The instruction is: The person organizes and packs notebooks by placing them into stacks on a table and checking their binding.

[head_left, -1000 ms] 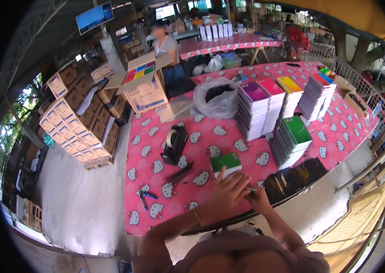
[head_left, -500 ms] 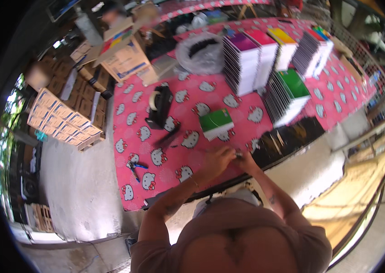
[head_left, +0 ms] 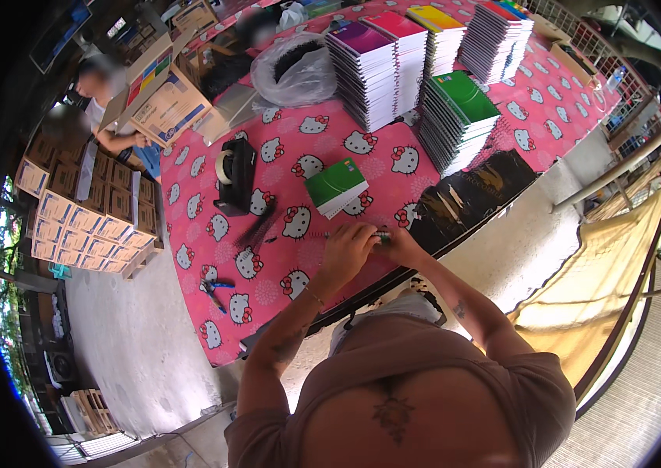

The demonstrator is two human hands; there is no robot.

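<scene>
At the near edge of the table, my left hand (head_left: 350,248) and my right hand (head_left: 402,246) are close together, fingers closed around a small spiral notebook (head_left: 382,234). Only a narrow toothed edge of it shows between the hands; they hide the rest. A thin wire coil seems to stick out beside my left fingers. Just beyond lies a green-covered notebook (head_left: 336,187). Left of my left hand is a loose bunch of dark binding coils (head_left: 256,226). Nearer the left edge lie blue-handled pliers (head_left: 216,292).
Stacks of spiral notebooks (head_left: 455,140) stand at the back right. A black tape dispenser (head_left: 237,178), a clear bag of black coils (head_left: 299,74) and an open carton (head_left: 170,108) lie farther back. Torn black cardboard (head_left: 475,191) lies at right; a person (head_left: 108,117) is beside the carton.
My view has shifted, so the table appears farther up and left. Both hands remain together at the held notebook, whose toothed edge now shows more clearly. A person beside the carton is more visible.
</scene>
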